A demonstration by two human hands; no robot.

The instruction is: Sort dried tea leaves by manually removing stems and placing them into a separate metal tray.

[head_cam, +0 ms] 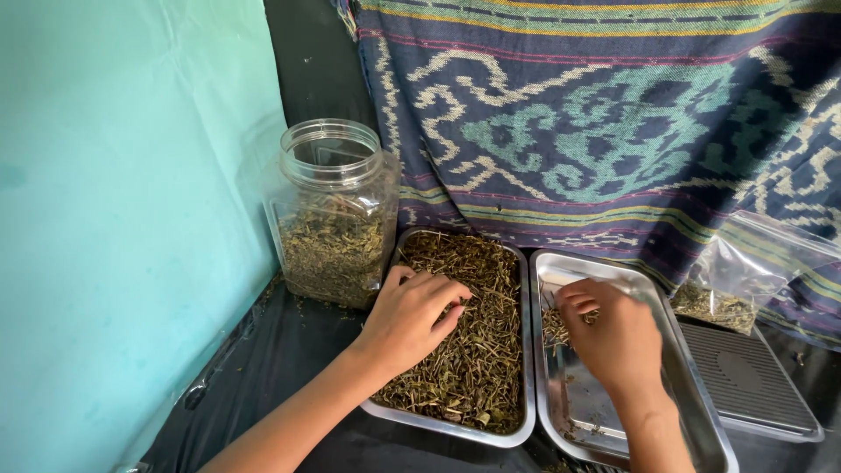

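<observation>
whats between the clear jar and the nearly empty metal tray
In the head view, the full metal tray heaped with dried herb stems lies between the clear jar and the nearly empty tray; the left hand rests on the stems.

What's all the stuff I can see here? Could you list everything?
Clear plastic jar: one, lidless, part full of dried herb, back left.
Left metal tray: one, silver, heaped with dried green-brown stems.
Right metal tray: one, silver, nearly bare, a small pile of stems.
Clear plastic bag: one, some herb inside, right.
Dark ribbed slab: one, far right.
Patterned cloth: one, blue-teal, behind.
Turquoise wall: left.
Left hand: on the heap.
Right hand: at the small pile.
</observation>
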